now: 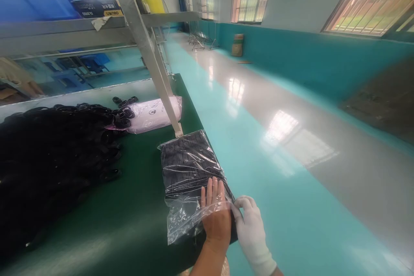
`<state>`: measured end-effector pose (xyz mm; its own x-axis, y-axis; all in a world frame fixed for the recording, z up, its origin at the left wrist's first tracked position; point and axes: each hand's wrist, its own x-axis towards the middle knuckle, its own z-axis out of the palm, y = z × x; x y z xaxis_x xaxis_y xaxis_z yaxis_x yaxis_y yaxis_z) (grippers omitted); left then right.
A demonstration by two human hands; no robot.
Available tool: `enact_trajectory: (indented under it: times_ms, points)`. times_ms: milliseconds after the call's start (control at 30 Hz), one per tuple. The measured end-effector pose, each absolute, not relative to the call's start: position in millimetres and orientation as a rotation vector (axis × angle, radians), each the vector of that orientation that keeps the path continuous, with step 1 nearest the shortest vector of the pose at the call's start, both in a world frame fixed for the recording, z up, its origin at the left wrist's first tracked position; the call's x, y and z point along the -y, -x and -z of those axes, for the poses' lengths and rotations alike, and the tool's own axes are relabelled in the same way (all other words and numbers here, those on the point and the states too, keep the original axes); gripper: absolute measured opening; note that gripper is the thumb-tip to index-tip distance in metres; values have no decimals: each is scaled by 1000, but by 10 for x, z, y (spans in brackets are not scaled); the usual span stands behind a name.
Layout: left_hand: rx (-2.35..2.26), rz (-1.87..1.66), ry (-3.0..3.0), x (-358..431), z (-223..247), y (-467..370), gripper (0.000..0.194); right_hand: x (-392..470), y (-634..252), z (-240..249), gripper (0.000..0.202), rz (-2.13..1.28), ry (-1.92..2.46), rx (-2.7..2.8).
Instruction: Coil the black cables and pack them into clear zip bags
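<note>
The head view shows a clear bag [183, 220] lying at the right edge of a green desk [132, 207], with tightly stacked black pieces [189, 161] inside it. The left hand [217, 222], bare, lies flat at the near part of the bag, its fingers straight and pointing away, the thumb side toward the right hand. A band of the clear plastic crosses over the back of this hand; its fingers grip nothing. The right hand [254, 228], in a white glove, is just beside it, past the desk's edge, with thumb and fingers together on the right edge of the bag.

At the far end of the bag, a slanted metal post [160, 79] meets the desk. Beyond its foot lies a pale pink packet [152, 114] in plastic, with a few black rings [123, 118] touching its left end. A large heap of black parts [48, 151] covers the left side of the desk. Above, a shelf [64, 41] carries a dark box [95, 7] and a yellow item [154, 3]. To the right is a shiny turquoise and grey floor [226, 146].
</note>
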<state>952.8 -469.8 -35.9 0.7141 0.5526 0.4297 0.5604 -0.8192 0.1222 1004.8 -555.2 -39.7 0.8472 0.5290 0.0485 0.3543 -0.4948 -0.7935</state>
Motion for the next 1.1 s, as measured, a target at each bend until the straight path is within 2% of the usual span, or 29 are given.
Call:
enact_trajectory:
  times_ms: [133, 200, 267, 367, 467, 633, 833, 1100]
  points:
    - [882, 680, 2956, 4859, 329, -9239, 53, 5677, -10093, 429, 7, -262, 2162, 604]
    - [871, 706, 2994, 4953, 371, -8960, 52, 5800, -10040, 463, 16, -206, 2176, 601]
    - [1030, 787, 2995, 5004, 433, -8698, 48, 5912, -9909, 499, 14, -111, 2190, 693]
    - [1491, 836, 2978, 4957, 467, -8523, 37, 5941, -9640, 506, 6, -157, 2125, 1105]
    - [1849, 614, 3072, 4824, 376, -8635, 35, 5780, -9467, 426, 23, -195, 2185, 1258]
    - [2103, 330, 3150, 4668, 230, -8881, 32, 5480, -9508, 288, 41, -351, 2386, 1266]
    - [1985, 370, 3201, 4568, 276, -8875, 28, 5320, -9605, 302, 44, -430, 2563, 1130]
    - [1925, 459, 3223, 4520, 269, -8759, 29, 5336, -9563, 125, 40, -456, 2502, 1145]
